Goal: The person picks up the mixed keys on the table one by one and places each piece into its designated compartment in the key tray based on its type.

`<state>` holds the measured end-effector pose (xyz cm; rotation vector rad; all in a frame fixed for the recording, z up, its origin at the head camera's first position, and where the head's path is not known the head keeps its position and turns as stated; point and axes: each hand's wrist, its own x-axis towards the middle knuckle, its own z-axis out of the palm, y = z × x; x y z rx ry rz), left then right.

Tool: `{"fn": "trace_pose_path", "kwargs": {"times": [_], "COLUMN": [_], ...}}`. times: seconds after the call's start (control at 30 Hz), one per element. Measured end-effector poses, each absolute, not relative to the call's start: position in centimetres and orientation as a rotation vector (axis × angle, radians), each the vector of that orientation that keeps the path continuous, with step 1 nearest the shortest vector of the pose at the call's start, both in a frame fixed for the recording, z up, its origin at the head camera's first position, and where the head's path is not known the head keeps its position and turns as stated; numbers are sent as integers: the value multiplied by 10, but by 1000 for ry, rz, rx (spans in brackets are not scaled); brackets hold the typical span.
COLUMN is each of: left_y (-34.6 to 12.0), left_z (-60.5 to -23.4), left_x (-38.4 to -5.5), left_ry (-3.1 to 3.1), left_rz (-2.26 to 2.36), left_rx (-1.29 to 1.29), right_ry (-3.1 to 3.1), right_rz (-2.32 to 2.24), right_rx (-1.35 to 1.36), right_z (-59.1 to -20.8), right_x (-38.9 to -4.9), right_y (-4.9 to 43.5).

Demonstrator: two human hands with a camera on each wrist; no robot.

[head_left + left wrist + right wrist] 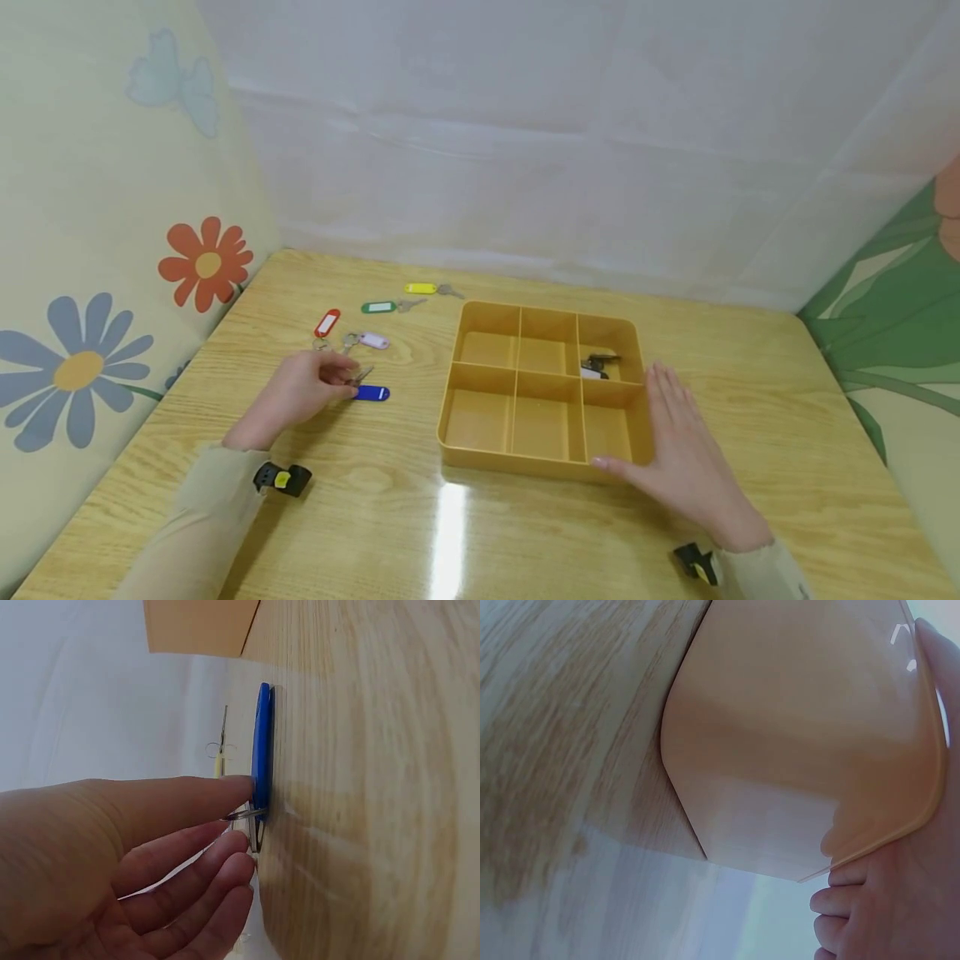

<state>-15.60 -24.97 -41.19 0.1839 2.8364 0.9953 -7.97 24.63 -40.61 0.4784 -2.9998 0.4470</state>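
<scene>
My left hand (307,387) is low over the table, its thumb tip touching a blue key tag (372,392). The tag's metal key ring (245,814) and key lie in the gap between that thumb and the loosely bent fingers (217,930). My right hand (686,450) rests against the right side of a yellow-orange divided box (480,457). Its fingers are straight along the side wall, and the thumb lies over the front rim. Keys with a black-and-white tag (594,372) sit in the box's back right compartment.
Left of the box lie more tagged keys: a red tag (327,322), a pale lilac tag (373,340), a green tag (378,307) and a yellow tag (421,288). A white cloth (525,167) hangs behind the wooden table (360,533), with flower-printed panels at both sides.
</scene>
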Motion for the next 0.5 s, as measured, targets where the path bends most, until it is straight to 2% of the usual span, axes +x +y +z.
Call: {"fn": "trace_pose_path", "kwargs": {"times": [0.5], "left_y": [-246], "left_z": [-409], "left_x": [-157], "left_ry": [2760], "left_rz": [936], "left_rx": [116], "right_ry": [-2983], "right_rz": [457], "right_rx": [489], "right_z": [-409], "right_x": [-80], "right_y": [248]}}
